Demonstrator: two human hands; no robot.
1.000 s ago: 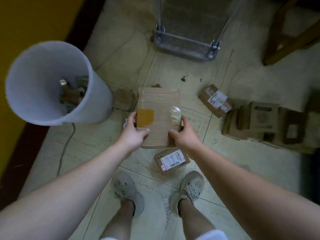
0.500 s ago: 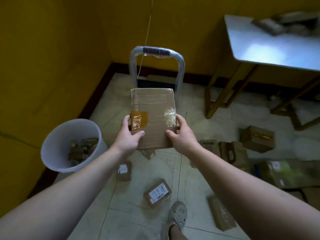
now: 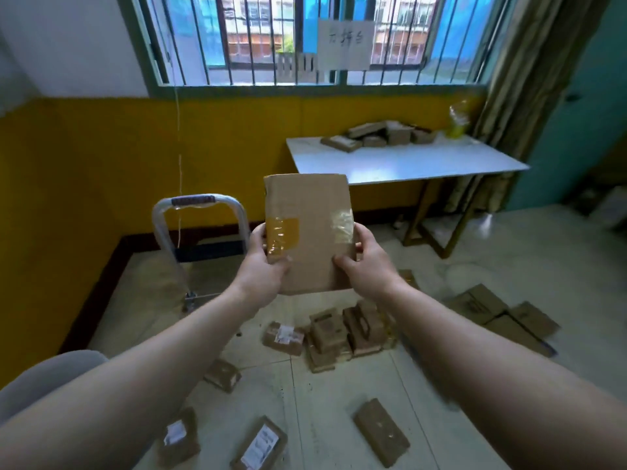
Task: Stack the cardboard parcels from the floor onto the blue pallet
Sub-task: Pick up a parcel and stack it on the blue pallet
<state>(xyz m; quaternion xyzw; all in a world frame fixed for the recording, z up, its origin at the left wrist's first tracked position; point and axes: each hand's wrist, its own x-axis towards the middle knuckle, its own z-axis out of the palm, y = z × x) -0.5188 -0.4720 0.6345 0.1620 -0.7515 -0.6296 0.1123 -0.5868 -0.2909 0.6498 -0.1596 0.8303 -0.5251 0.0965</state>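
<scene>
At chest height, centre frame, both hands hold one parcel point(image 3: 308, 232) in the air, broad face toward the camera. Left hand point(image 3: 263, 270) grips the lower left edge, thumb across the brown tape patch; right hand point(image 3: 364, 264) grips the lower right edge, thumb on the face, fingers point(image 3: 360, 246) wrapped round the side below the clear tape. Both are clamped on the cardboard.

Beyond the parcel, to the left, stands a trolley point(image 3: 198, 228) with a curved metal handle and a blue deck, against the yellow wall. To the right, a white table point(image 3: 400, 161) carries several more boxes at its far edge. A barred window runs above.

Floor below is littered: a cluster of boxes point(image 3: 342, 332) sits straight beneath the held parcel, flat cartons point(image 3: 498, 313) lie to the right, and labelled packets point(image 3: 259, 446) lie scattered nearer the camera. A pale bin rim point(image 3: 47, 374) shows at lower left, partly behind the left forearm.
</scene>
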